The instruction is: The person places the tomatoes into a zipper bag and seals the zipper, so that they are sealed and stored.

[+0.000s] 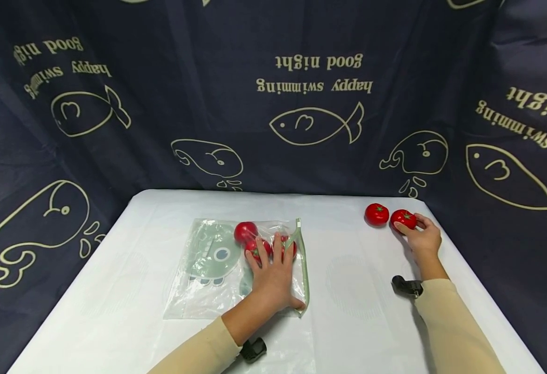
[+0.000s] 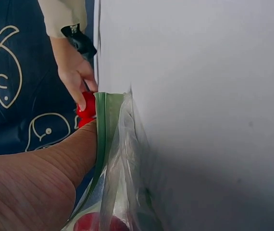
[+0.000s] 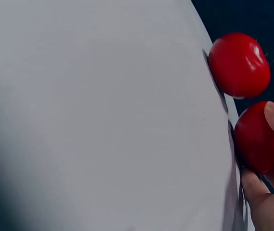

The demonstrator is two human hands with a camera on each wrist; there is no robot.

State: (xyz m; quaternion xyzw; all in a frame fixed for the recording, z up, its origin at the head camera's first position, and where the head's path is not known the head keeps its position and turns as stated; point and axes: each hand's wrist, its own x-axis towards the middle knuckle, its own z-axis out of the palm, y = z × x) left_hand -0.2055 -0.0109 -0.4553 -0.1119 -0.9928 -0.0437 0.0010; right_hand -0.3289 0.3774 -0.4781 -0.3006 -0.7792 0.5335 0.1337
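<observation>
A clear zip bag [image 1: 236, 306] with a green cartoon print lies flat on the table, three red tomatoes [image 1: 245, 231] inside it near its green zip edge [image 1: 305, 270]. My left hand [image 1: 272, 283] rests over the bag with fingers spread across the tomatoes, its thumb down at the zip edge's near corner. In the left wrist view, part of the bag's mouth [image 2: 109, 115] stands up beside that hand. At the far right, my right hand [image 1: 424, 240] grips a tomato [image 3: 259, 139] between thumb and fingers. Just left of it sits another loose tomato [image 1: 376, 214].
A white-covered table [image 1: 357, 332] carries everything, and its right edge runs close beside my right hand. Behind it hangs a dark blue curtain [image 1: 236, 52] with fish and whale outlines. Each wrist wears a small black camera [image 1: 406, 285].
</observation>
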